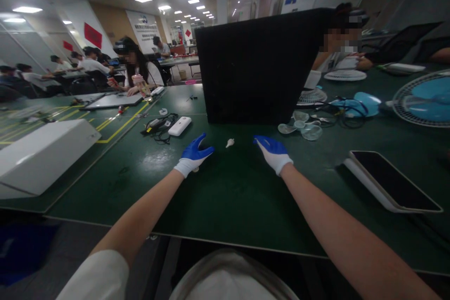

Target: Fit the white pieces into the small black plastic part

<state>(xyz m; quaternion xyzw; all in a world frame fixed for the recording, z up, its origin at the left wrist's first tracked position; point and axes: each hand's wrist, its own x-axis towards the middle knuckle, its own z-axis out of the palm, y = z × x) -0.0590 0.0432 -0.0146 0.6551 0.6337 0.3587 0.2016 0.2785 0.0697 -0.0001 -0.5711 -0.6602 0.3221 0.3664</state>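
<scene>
A small whitish object (230, 142), too small to name for certain, lies on the green table between my hands. To its left is my left hand (194, 152) in a blue-and-white work glove, thumb and fingers spread apart with nothing between them. My right hand (272, 149), gloved the same way, is on the other side with its fingers stretched out toward the left and nothing visible in them. Neither hand touches the small object. Partly hidden under my left wrist is a pale round thing (196, 169) that I cannot make out.
A large black panel (253, 70) stands upright behind my hands. Left are a white power bank-like box (180, 126), cables (160, 126) and a long white box (45, 157). Right are clear plastic pieces (311, 132), a tablet-like device (393, 180) and fan parts (427, 96). People sit opposite.
</scene>
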